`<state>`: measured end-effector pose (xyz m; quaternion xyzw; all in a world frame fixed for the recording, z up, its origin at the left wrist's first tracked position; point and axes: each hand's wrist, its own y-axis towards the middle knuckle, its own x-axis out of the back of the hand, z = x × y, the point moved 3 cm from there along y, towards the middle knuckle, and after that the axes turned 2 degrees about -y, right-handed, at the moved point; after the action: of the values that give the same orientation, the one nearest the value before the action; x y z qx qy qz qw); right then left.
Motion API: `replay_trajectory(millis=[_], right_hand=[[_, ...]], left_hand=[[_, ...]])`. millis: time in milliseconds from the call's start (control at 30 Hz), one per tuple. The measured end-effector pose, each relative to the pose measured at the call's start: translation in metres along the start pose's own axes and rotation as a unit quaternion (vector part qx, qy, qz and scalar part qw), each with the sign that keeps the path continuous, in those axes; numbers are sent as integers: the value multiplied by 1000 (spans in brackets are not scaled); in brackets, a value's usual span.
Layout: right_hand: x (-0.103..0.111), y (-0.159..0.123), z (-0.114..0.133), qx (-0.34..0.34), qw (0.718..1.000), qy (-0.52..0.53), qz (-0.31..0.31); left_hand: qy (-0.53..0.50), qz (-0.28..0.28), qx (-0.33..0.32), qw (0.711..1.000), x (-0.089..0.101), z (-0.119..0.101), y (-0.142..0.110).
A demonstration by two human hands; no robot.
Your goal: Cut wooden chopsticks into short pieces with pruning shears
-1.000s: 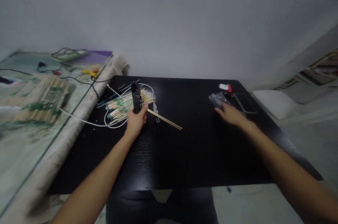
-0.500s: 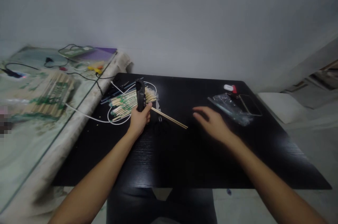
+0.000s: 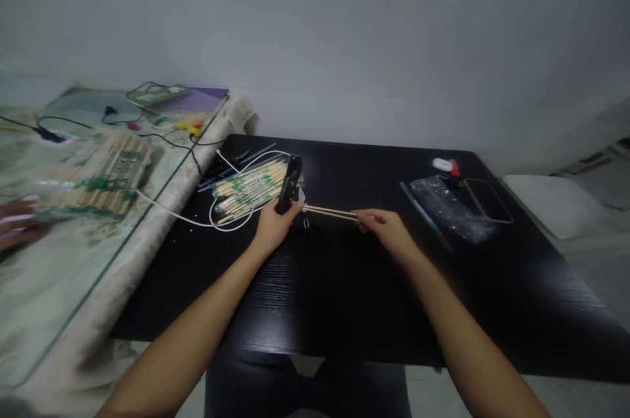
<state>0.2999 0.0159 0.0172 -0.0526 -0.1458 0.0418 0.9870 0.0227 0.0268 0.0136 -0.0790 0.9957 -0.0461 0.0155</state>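
My left hand (image 3: 274, 226) is closed around a black hand-held tool (image 3: 290, 183) that stands up from the fist; its exact kind I cannot make out. From the same hand a pair of chopsticks (image 3: 329, 211) reaches to the right. At their other end, the fingers of my right hand (image 3: 386, 229) pinch the tips. Behind my left hand lies a pile of wrapped chopsticks (image 3: 251, 188) in clear, green-printed sleeves, with a white cable (image 3: 216, 226) looping around it. A small pale tag (image 3: 302, 195) shows just beyond my left thumb.
The black table (image 3: 354, 313) carries a plastic bag (image 3: 445, 205), a phone (image 3: 487, 200) and a white-and-red case (image 3: 446, 167) at right. On the glass-topped left table are a larger chopstick pack (image 3: 105, 175), cables and another person's hand (image 3: 22, 224). A white stool (image 3: 541, 203) stands at right.
My right hand has moved left and closed on the chopstick tips. The chopsticks have swung closer to level, and the black tool now leans right. Another person's hand shows more at left.
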Motion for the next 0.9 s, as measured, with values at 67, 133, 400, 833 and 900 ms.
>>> replay_trajectory(millis=[67,133,400,833,900], right_hand=[[5,2,-5,-27,998,57,-24],[10,4,-9,-40,994,92,-50],[40,14,-18,-4,938,282,-201],[30,-8,13,-66,975,210,-20],[11,-10,7,-85,989,118,36]], left_hand=[[52,18,-40,998,-2,-2,-3],[102,34,-89,990,-4,-5,-6],[215,94,-160,959,-10,-13,-24],[413,152,-132,888,-30,-3,-44],[392,143,-109,902,-28,-4,-44]])
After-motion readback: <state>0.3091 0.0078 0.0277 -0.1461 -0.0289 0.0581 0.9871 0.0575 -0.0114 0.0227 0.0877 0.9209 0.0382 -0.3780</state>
